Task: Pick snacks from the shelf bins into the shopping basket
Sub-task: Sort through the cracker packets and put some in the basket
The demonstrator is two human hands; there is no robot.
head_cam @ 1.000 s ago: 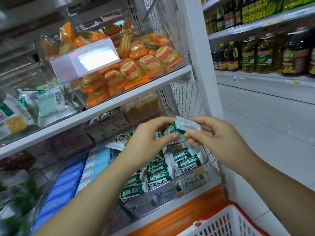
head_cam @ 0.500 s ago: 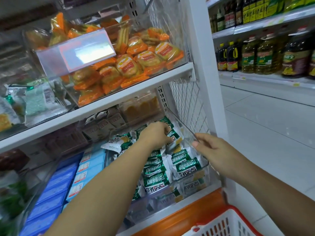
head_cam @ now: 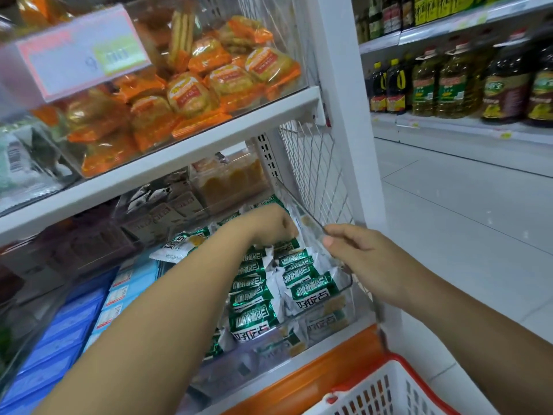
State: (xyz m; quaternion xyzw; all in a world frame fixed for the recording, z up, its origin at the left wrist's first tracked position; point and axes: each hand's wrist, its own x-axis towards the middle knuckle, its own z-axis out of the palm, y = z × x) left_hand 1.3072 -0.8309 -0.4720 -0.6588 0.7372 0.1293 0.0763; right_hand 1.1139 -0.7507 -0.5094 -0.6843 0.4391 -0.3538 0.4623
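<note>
Since a second ago the green packet once held up by both hands has gone down: the left hand (head_cam: 269,226) has dropped into the clear bin (head_cam: 349,284), and the right hand (head_cam: 365,262) has moved to that bin's right wall. The left hand lies knuckles up at the back of the bin, its fingers curled down among the green packets (head_cam: 311,290) and hidden, so I cannot tell if it holds one. The right hand pinches the bin's rim, thumb on top. The bin is heaped with green packets. Below and right of it sits the shopping basket (head_cam: 386,393), white with a red rim. Above the bin, orange packets (head_cam: 191,91) fill another bin; left of it lie blue packs (head_cam: 74,322).
</note>
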